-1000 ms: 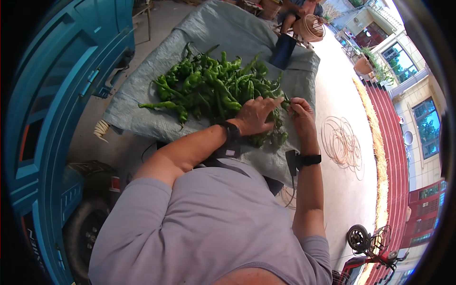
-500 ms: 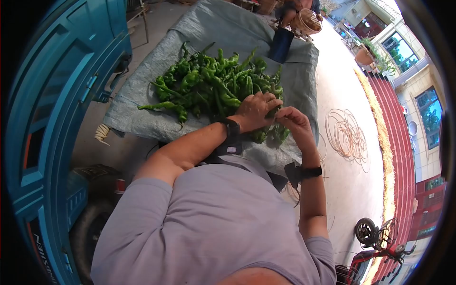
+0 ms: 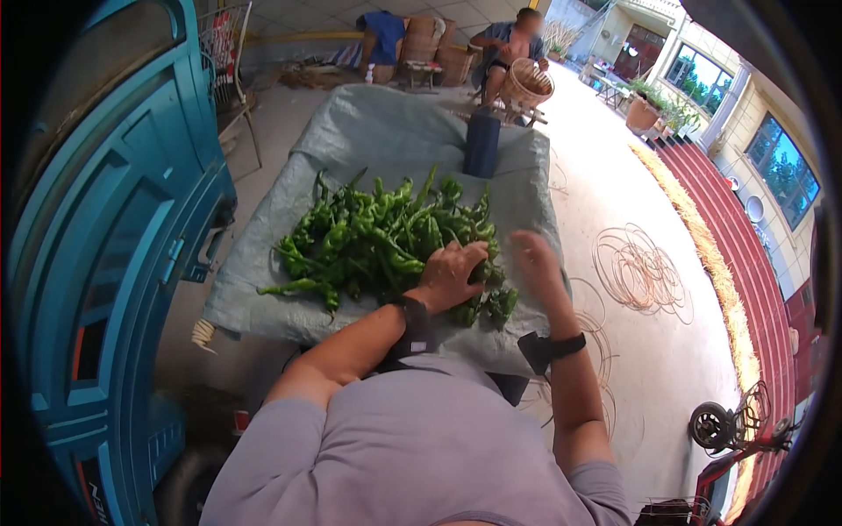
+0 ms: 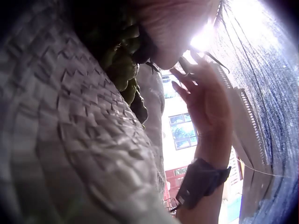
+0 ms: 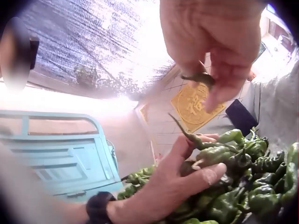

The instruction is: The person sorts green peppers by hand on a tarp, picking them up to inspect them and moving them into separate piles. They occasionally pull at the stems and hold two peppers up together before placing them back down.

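A pile of long, twisted green peppers [image 3: 368, 237] lies on the grey-green woven sheet [image 3: 351, 127]. My left hand [image 3: 452, 276] rests at the pile's right side. In the right wrist view its thumb and fingers grip a green pepper [image 5: 202, 145] whose thin curved stem points up. My right hand [image 3: 533, 263], blurred in the head view, is raised just right of the pile. Between its thumb and fingers it pinches a small, dark green, curved piece [image 5: 200, 78] like a pepper stem. A few peppers [image 3: 500, 305] lie near the sheet's front edge.
A dark blue cylinder [image 3: 481, 145] stands at the sheet's far right. Beyond it a person [image 3: 517, 53] sits with a wicker basket [image 3: 528, 83]. A teal vehicle panel [image 3: 132, 245] rises on the left; coiled wire [image 3: 640, 267] lies on the ground at right.
My right hand has drawn away from the left hand, to the right, after coming close to it. The head view has tilted up. The left hand stays at the pile's right side.
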Demonstrator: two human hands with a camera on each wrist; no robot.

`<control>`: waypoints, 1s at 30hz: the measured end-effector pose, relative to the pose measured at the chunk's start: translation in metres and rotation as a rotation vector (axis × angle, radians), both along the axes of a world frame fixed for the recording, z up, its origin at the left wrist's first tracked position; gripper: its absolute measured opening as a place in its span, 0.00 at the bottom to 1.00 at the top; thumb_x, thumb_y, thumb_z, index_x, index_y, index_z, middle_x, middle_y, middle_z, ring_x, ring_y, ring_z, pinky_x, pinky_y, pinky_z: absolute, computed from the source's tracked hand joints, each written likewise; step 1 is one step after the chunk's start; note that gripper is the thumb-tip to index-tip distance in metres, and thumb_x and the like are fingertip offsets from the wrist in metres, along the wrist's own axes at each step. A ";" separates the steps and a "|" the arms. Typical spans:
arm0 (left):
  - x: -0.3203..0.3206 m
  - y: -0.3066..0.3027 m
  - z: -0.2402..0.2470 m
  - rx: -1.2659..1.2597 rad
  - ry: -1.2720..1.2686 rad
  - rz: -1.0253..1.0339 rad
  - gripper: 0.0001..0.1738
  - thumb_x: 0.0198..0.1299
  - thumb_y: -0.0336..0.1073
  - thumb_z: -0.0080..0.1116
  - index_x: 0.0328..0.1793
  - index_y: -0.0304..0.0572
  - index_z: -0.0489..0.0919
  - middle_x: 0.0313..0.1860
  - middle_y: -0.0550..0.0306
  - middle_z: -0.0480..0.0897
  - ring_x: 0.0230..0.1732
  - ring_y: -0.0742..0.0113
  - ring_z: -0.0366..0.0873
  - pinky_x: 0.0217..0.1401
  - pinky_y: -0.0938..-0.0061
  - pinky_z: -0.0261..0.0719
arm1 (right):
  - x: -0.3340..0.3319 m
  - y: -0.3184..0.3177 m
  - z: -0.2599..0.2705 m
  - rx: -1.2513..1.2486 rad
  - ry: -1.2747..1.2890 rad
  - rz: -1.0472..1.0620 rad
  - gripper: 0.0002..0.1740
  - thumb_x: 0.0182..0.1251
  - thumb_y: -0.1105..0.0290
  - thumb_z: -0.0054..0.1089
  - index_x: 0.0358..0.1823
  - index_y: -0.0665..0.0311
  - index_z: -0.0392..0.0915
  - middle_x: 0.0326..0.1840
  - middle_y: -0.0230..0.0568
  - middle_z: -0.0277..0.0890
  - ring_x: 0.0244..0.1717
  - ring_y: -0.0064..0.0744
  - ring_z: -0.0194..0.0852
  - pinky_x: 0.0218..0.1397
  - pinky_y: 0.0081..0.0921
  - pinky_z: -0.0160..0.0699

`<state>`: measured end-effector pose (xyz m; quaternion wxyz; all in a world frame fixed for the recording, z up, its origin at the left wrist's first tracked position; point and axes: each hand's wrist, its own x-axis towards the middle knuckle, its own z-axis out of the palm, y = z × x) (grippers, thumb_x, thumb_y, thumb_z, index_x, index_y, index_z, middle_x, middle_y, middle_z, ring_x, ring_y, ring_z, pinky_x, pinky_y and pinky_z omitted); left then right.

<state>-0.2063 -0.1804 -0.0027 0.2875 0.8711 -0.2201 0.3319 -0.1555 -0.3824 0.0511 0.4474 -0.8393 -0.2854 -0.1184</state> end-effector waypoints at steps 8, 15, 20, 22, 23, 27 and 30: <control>-0.005 -0.001 0.008 -0.012 0.015 0.029 0.32 0.42 0.42 0.75 0.55 0.49 0.75 0.57 0.62 0.79 0.51 0.56 0.78 0.51 0.61 0.77 | 0.070 0.030 -0.042 -0.027 0.362 -0.017 0.34 0.57 0.67 0.62 0.69 0.54 0.67 0.58 0.51 0.77 0.56 0.49 0.79 0.58 0.36 0.77; -0.005 0.000 0.007 -0.020 0.014 0.020 0.31 0.43 0.42 0.74 0.55 0.50 0.74 0.57 0.57 0.77 0.55 0.55 0.77 0.54 0.60 0.76 | 0.087 0.044 -0.049 -0.486 0.073 -0.149 0.27 0.56 0.66 0.65 0.60 0.55 0.74 0.53 0.53 0.80 0.55 0.50 0.79 0.57 0.37 0.76; -0.005 0.002 0.004 0.018 0.046 0.021 0.31 0.43 0.40 0.74 0.55 0.49 0.73 0.56 0.57 0.77 0.56 0.54 0.77 0.54 0.61 0.76 | 0.076 0.036 -0.057 -0.247 0.107 -0.055 0.19 0.57 0.67 0.66 0.51 0.60 0.78 0.46 0.49 0.82 0.50 0.42 0.81 0.53 0.33 0.77; -0.006 0.001 0.005 0.004 0.009 0.044 0.31 0.43 0.40 0.73 0.54 0.49 0.73 0.56 0.57 0.77 0.55 0.53 0.77 0.54 0.61 0.76 | 0.058 0.034 -0.046 -0.153 0.157 0.003 0.18 0.59 0.67 0.65 0.51 0.61 0.78 0.43 0.45 0.82 0.47 0.38 0.81 0.51 0.32 0.77; -0.006 0.001 0.004 -0.005 0.004 0.040 0.31 0.43 0.40 0.73 0.55 0.49 0.73 0.56 0.57 0.77 0.55 0.53 0.77 0.53 0.61 0.76 | 0.054 0.033 -0.042 -0.101 0.188 0.004 0.18 0.61 0.67 0.65 0.52 0.62 0.77 0.43 0.44 0.82 0.46 0.35 0.81 0.50 0.31 0.78; -0.005 0.001 0.002 -0.025 0.008 0.028 0.32 0.44 0.40 0.73 0.57 0.48 0.72 0.55 0.55 0.77 0.54 0.51 0.77 0.53 0.60 0.76 | 0.030 0.033 -0.025 0.296 0.445 0.068 0.19 0.65 0.64 0.65 0.54 0.63 0.75 0.39 0.34 0.80 0.41 0.23 0.78 0.44 0.24 0.77; -0.005 0.001 0.002 -0.034 0.017 0.015 0.36 0.44 0.38 0.73 0.62 0.48 0.69 0.55 0.55 0.77 0.55 0.51 0.77 0.53 0.59 0.75 | 0.018 0.034 -0.018 0.340 0.428 0.025 0.23 0.66 0.59 0.66 0.56 0.63 0.73 0.39 0.40 0.81 0.41 0.28 0.79 0.45 0.28 0.78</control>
